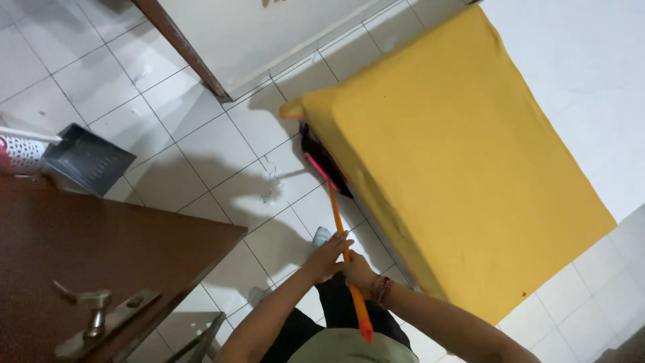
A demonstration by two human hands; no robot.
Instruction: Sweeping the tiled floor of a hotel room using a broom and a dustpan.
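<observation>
I hold a long orange broom handle (338, 222) with both hands. My left hand (326, 257) grips it higher up, and my right hand (359, 272), with bracelets at the wrist, grips it just below. The pink and black broom head (321, 165) reaches under the edge of a mattress covered in a yellow sheet (457, 154). A small heap of dust and scraps (270, 185) lies on the white tiled floor left of the broom head. My feet show on the tiles below my hands.
A grey dustpan (87, 160) lies on the floor at the left beside a white perforated basket (20, 153). A brown door (101, 262) with a brass handle fills the lower left. A white door with a brown frame (185, 50) stands at the top.
</observation>
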